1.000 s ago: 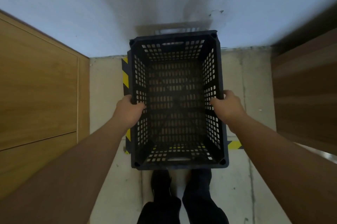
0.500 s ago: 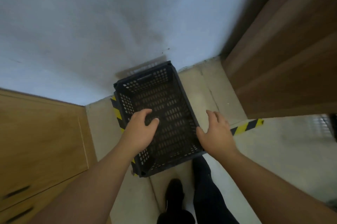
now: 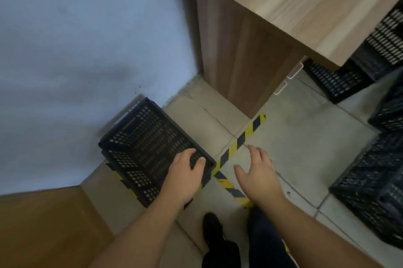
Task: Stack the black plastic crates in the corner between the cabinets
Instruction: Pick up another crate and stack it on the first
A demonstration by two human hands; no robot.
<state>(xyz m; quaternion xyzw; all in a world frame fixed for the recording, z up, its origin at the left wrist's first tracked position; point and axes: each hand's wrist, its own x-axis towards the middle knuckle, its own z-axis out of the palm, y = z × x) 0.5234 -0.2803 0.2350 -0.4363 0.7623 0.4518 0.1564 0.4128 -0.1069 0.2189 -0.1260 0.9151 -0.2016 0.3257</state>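
Observation:
A black perforated plastic crate (image 3: 144,145) stands on the floor against the white wall, in the corner between the two cabinets. My left hand (image 3: 185,176) hovers over its near right corner with fingers apart and holds nothing. My right hand (image 3: 257,174) is open above the floor to the right of the crate, clear of it. More black crates (image 3: 375,176) stand at the right edge, and others (image 3: 340,80) lie beyond the right cabinet.
A light wooden cabinet (image 3: 39,228) fills the lower left. A darker wooden cabinet (image 3: 250,53) with a pale top rises at the upper right. Yellow-black tape (image 3: 242,139) marks the tiled floor. My shoes (image 3: 212,228) are at the bottom.
Both hands let go of the crate, which now rests in the corner. My view has swung to the right, bringing the other crates into sight. My right hand moved away from the crate.

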